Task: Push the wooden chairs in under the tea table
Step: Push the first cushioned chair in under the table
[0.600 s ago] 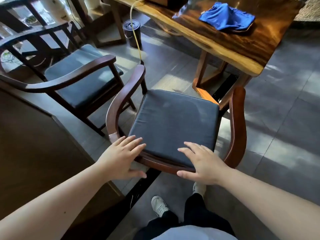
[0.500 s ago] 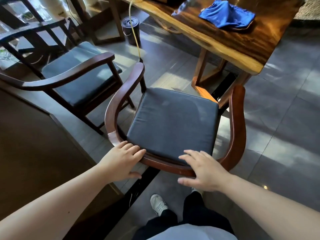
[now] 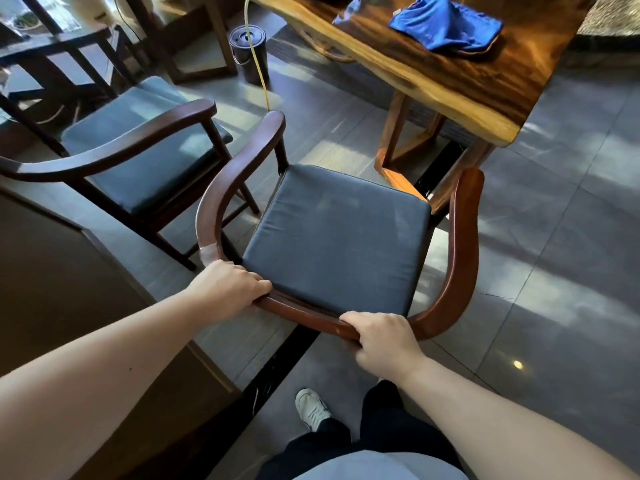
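A wooden armchair (image 3: pixel 464 237) with a curved back rail and a dark seat cushion (image 3: pixel 339 240) stands right in front of me, facing the tea table (image 3: pixel 460 84). Its front stops just short of the table's near corner and leg. My left hand (image 3: pixel 228 289) is closed around the left part of the back rail. Further along, on the right part of that rail, my right hand (image 3: pixel 384 341) grips it too. A second wooden armchair (image 3: pixel 114 154) with a dark cushion stands to the left, away from the table.
A blue cloth (image 3: pixel 446 22) lies on the tabletop. A dark cylindrical bucket (image 3: pixel 247 46) with a yellow hose stands on the floor beyond the chairs. A dark wooden cabinet edge (image 3: pixel 69 271) runs along my left. My foot (image 3: pixel 311 407) is behind the chair on grey tiles.
Both hands dropped from hovering flat over the cushion's rear edge onto the back rail and closed around it. The chair has not visibly moved.
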A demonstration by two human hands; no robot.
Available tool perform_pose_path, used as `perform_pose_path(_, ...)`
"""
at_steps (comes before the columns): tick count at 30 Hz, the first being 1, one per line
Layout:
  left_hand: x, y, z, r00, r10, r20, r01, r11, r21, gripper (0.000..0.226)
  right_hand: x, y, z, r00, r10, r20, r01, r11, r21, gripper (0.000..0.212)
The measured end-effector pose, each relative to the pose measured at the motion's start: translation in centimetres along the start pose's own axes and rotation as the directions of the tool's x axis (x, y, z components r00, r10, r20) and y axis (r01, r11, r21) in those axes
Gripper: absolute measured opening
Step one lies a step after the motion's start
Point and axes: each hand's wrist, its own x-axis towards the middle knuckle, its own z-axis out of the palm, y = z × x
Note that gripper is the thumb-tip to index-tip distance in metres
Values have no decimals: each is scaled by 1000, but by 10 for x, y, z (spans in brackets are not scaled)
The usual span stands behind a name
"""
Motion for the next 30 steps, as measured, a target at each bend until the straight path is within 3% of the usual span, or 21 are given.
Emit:
perform_pose_path(3,5,-25,-8,999,-38,-21,38,999,3,15,24,-15,-1,999,12,32,-13,1000,11,40)
perform_pose_path(7,13,-53,-14,991,-64,-116,68,997,34,18,54,-27,1,998,35,61,-34,999,-20,27)
perform_pose_path(14,18,-68,-15,980,-105,-169,97,994,-59,20,75,-27,3,998,-24,59,22,999,33,31)
perform_pose_path(22,8,-62,-13,980,16,-201,-25,999,-39,27,74,-22,4,998,-9,68,-4,984,181,33)
perform_pose_path(30,13,-79,-4,947,118,-300,-139,989,-50,35,68,-41,6,986,153,-60,-145,982,118,43)
